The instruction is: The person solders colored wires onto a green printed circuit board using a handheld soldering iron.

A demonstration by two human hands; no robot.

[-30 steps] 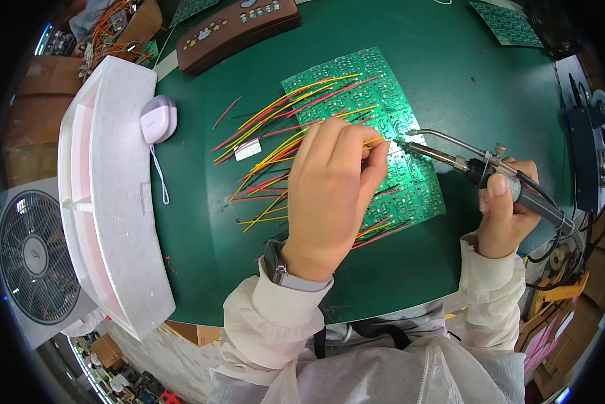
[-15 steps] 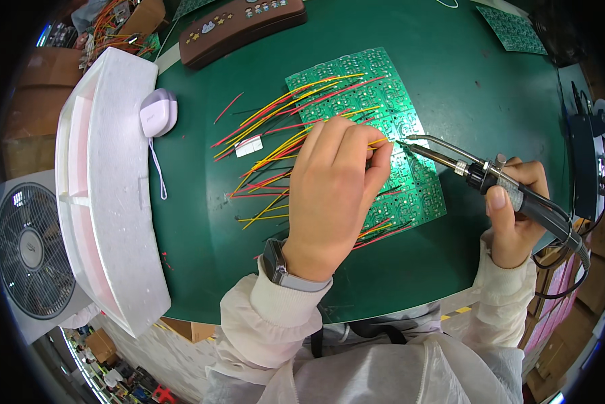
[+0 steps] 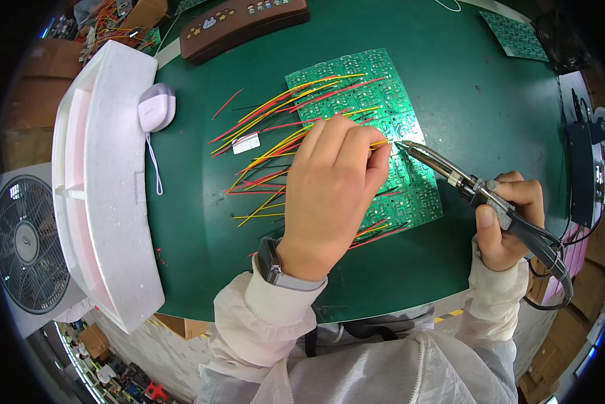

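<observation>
A green circuit board panel (image 3: 356,65) lies on the bench, with several red, yellow and black wires (image 3: 262,116) across it and trailing off its left side. My left hand (image 3: 329,185), wearing a watch, rests over the panel's left part. Its thumb and forefinger pinch a yellow wire (image 3: 381,143) whose end points right. In my right hand (image 3: 508,222) is a soldering iron (image 3: 479,190) with a thin metal tube along its barrel. The iron's tip is at the board, close to the end of that wire; whether they touch I cannot tell.
To the left stand a white foam tray (image 3: 107,188) and a lilac case with a strap (image 3: 157,111). A brown decorated case (image 3: 245,28) sits at the back. Another green board (image 3: 514,35) lies far right. A dark device (image 3: 584,168) stands at the right edge, a fan (image 3: 29,242) at far left.
The soldering iron has rolled and tilted, its thin tube now lying closer along the barrel. My right hand has shifted slightly left. The left hand keeps its pinch almost in place.
</observation>
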